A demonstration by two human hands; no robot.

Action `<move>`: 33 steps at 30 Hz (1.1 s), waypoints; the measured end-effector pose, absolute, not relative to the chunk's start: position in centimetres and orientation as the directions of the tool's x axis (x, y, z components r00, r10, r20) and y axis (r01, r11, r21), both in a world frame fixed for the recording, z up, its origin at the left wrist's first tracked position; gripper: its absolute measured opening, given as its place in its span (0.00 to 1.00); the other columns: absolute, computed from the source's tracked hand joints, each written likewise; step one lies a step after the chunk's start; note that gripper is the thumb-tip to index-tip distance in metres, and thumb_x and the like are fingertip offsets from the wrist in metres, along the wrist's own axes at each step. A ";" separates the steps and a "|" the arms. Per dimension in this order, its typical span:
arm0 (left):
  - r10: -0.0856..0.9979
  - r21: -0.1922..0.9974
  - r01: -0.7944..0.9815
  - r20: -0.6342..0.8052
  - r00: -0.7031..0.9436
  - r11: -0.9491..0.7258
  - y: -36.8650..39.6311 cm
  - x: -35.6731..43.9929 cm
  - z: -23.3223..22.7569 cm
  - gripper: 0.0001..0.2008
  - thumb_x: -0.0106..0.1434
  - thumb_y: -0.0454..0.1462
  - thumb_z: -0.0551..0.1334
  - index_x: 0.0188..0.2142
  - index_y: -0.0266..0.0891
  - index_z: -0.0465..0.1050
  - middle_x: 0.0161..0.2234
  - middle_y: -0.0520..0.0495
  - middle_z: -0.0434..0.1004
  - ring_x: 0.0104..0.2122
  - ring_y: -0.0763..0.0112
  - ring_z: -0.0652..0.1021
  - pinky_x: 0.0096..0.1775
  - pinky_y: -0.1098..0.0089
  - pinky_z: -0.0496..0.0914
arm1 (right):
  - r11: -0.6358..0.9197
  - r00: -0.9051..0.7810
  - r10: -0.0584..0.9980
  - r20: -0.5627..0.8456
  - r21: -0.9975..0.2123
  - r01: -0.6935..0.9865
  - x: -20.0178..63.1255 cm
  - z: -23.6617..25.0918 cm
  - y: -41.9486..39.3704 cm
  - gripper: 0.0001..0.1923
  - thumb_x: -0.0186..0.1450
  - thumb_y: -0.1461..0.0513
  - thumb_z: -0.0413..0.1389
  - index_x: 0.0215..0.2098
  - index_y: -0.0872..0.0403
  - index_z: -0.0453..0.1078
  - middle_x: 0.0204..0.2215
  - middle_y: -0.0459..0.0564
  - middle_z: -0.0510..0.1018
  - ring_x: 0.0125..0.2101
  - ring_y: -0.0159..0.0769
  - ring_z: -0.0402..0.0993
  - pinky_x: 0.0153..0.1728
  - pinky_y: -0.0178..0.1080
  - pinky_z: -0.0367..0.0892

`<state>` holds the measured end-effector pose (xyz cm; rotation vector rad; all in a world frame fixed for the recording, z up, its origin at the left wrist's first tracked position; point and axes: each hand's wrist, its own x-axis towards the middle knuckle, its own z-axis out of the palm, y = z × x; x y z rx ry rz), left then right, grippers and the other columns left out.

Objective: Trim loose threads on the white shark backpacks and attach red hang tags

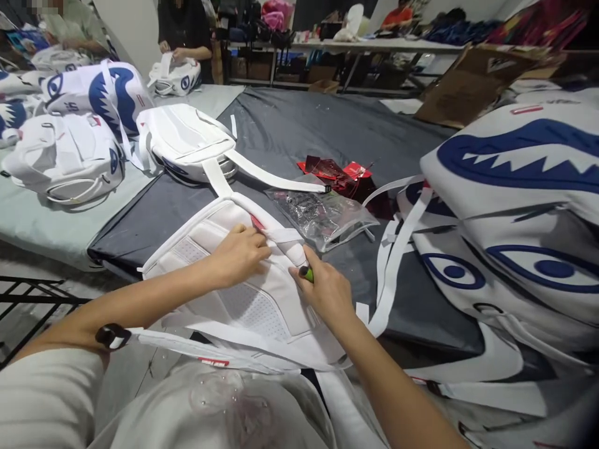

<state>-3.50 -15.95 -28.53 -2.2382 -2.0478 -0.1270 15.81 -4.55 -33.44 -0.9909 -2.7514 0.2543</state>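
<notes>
At the far left, on a pale green cloth [42, 215], sit white bags [63, 156], some with blue shark faces; beyond them a co-worker [185, 31] has both hands on another. Next, on dark grey sheeting [299, 125], a pale bag [187, 134] rests with its straps trailing. Nearer the person, the white backpack [255, 308] lies at the table's near edge, padded panel up. Over it the left hand [239, 255] is half closed, fingers curled beside a red tag [256, 223]; whether they pinch anything is hidden. The right hand [327, 287] is wrapped round a green-ended handle [306, 273]. Behind it lie a clear plastic bag [327, 218] and red packaging [337, 178]; at far right, shark-faced bags [515, 162] are piled.
</notes>
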 end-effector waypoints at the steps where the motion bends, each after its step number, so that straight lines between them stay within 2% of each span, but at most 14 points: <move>1: 0.988 -0.023 0.995 0.121 0.097 -0.095 -16.1 -3.9 -28.3 0.11 0.60 0.44 0.69 0.34 0.38 0.77 0.36 0.44 0.78 0.40 0.59 0.75 0.42 0.60 0.61 | 0.762 -0.759 0.640 0.123 -0.228 0.606 15.7 -33.5 -4.4 0.25 0.70 0.55 0.52 0.62 0.54 0.64 0.35 0.54 0.81 0.36 0.45 0.76 0.29 0.38 0.59; 5: 0.987 -0.161 0.982 0.115 0.113 -0.094 -17.7 -8.0 -26.5 0.16 0.61 0.50 0.67 0.32 0.39 0.76 0.35 0.44 0.76 0.38 0.60 0.73 0.44 0.58 0.62 | 0.759 -0.762 0.640 0.096 -0.230 0.609 15.4 -34.3 -4.1 0.23 0.71 0.57 0.52 0.62 0.55 0.64 0.35 0.54 0.81 0.37 0.46 0.75 0.28 0.38 0.57; 8: 0.977 -0.295 0.951 0.154 0.144 -0.094 -18.9 -10.6 -25.3 0.16 0.65 0.50 0.62 0.28 0.42 0.74 0.32 0.47 0.75 0.36 0.60 0.71 0.51 0.53 0.61 | 0.755 -0.764 0.640 0.080 -0.249 0.606 15.1 -34.8 -3.7 0.24 0.71 0.57 0.53 0.63 0.55 0.63 0.37 0.53 0.81 0.39 0.46 0.76 0.29 0.39 0.57; 10: 0.970 -0.327 0.943 0.203 0.135 -0.063 -18.9 -10.3 -25.5 0.15 0.66 0.48 0.61 0.28 0.43 0.74 0.32 0.47 0.74 0.37 0.59 0.71 0.53 0.51 0.61 | 0.752 -0.771 0.635 0.044 -0.260 0.605 14.9 -34.6 -3.4 0.24 0.70 0.57 0.54 0.63 0.54 0.63 0.38 0.53 0.82 0.39 0.46 0.76 0.29 0.39 0.58; 13: 0.960 -0.226 0.974 0.263 0.093 -0.032 -17.8 -7.0 -27.6 0.12 0.64 0.47 0.64 0.32 0.41 0.75 0.36 0.43 0.75 0.39 0.57 0.71 0.47 0.53 0.65 | 0.754 -0.785 0.620 -0.008 -0.270 0.599 15.2 -33.4 -2.9 0.23 0.69 0.56 0.55 0.61 0.54 0.66 0.34 0.52 0.82 0.34 0.46 0.77 0.27 0.39 0.58; 15: 0.952 -0.100 0.994 0.298 0.071 -0.043 -17.0 -4.6 -29.3 0.13 0.63 0.47 0.65 0.34 0.40 0.75 0.40 0.41 0.76 0.40 0.57 0.72 0.45 0.55 0.66 | 0.771 -0.786 0.610 0.106 -0.308 0.557 16.1 -32.2 -2.6 0.23 0.70 0.52 0.54 0.60 0.53 0.67 0.36 0.53 0.82 0.36 0.47 0.78 0.29 0.40 0.62; 18: 0.936 0.039 0.997 0.348 0.049 -0.067 -16.3 -3.1 -30.7 0.15 0.63 0.49 0.65 0.33 0.40 0.75 0.45 0.39 0.76 0.45 0.56 0.72 0.48 0.55 0.67 | 0.765 -0.691 0.633 0.350 -0.420 0.488 18.1 -30.4 -2.3 0.30 0.71 0.42 0.47 0.57 0.53 0.71 0.36 0.55 0.82 0.37 0.46 0.78 0.32 0.41 0.66; 19: 0.939 0.072 0.994 0.341 0.057 -0.086 -16.4 -3.2 -30.7 0.15 0.63 0.50 0.65 0.33 0.40 0.75 0.47 0.39 0.75 0.46 0.55 0.72 0.50 0.54 0.67 | 0.738 -0.675 0.651 0.347 -0.496 0.457 18.6 -30.0 -2.2 0.33 0.70 0.38 0.44 0.54 0.52 0.73 0.30 0.53 0.81 0.31 0.43 0.78 0.29 0.40 0.66; 22: 0.956 0.158 0.976 0.277 0.100 -0.148 -16.8 -4.1 -30.1 0.17 0.62 0.52 0.64 0.35 0.41 0.76 0.50 0.38 0.74 0.49 0.55 0.72 0.57 0.50 0.65 | 0.520 -0.726 0.669 0.156 -0.797 0.308 19.2 -29.7 -2.0 0.42 0.64 0.31 0.39 0.45 0.52 0.78 0.16 0.46 0.71 0.16 0.35 0.69 0.20 0.37 0.63; 23: 0.961 0.175 0.971 0.252 0.113 -0.160 -17.0 -4.4 -29.9 0.16 0.62 0.52 0.65 0.35 0.41 0.76 0.50 0.39 0.74 0.49 0.55 0.72 0.58 0.49 0.64 | 0.423 -0.753 0.650 0.102 -0.871 0.247 19.0 -29.7 -2.0 0.43 0.62 0.29 0.41 0.46 0.52 0.78 0.16 0.46 0.72 0.16 0.35 0.69 0.21 0.37 0.65; 25: 0.965 0.185 0.967 0.230 0.129 -0.174 -17.4 -4.4 -29.6 0.13 0.61 0.49 0.66 0.36 0.42 0.76 0.51 0.39 0.74 0.49 0.54 0.73 0.60 0.44 0.62 | 0.273 -0.785 0.618 0.042 -0.948 0.164 18.4 -29.7 -2.2 0.44 0.58 0.29 0.47 0.52 0.52 0.76 0.25 0.50 0.80 0.21 0.38 0.75 0.26 0.40 0.72; 28: 0.956 0.183 0.971 0.276 0.099 -0.153 -17.7 -3.6 -30.1 0.04 0.61 0.40 0.66 0.33 0.43 0.75 0.51 0.41 0.75 0.50 0.56 0.74 0.64 0.39 0.58 | 0.192 -0.825 0.563 -0.055 -0.962 0.195 17.1 -29.2 -2.8 0.34 0.59 0.36 0.59 0.52 0.49 0.76 0.41 0.53 0.83 0.31 0.42 0.81 0.36 0.43 0.76; 30: 0.941 0.213 0.970 0.337 0.043 -0.121 -17.8 -3.0 -30.9 0.04 0.61 0.34 0.63 0.30 0.44 0.73 0.50 0.44 0.76 0.49 0.58 0.74 0.65 0.40 0.56 | 0.225 -0.813 0.577 -0.075 -0.943 0.246 16.4 -28.9 -3.3 0.24 0.58 0.44 0.66 0.45 0.49 0.77 0.40 0.50 0.83 0.34 0.41 0.81 0.38 0.42 0.75; 33: 0.910 0.240 0.965 0.414 0.001 -0.110 -17.7 -2.8 -32.1 0.08 0.62 0.31 0.59 0.27 0.43 0.71 0.47 0.46 0.77 0.47 0.61 0.76 0.63 0.44 0.61 | 0.339 -0.748 0.663 -0.004 -0.890 0.305 15.6 -29.4 -3.9 0.17 0.59 0.48 0.66 0.36 0.51 0.75 0.32 0.47 0.81 0.30 0.37 0.77 0.31 0.38 0.73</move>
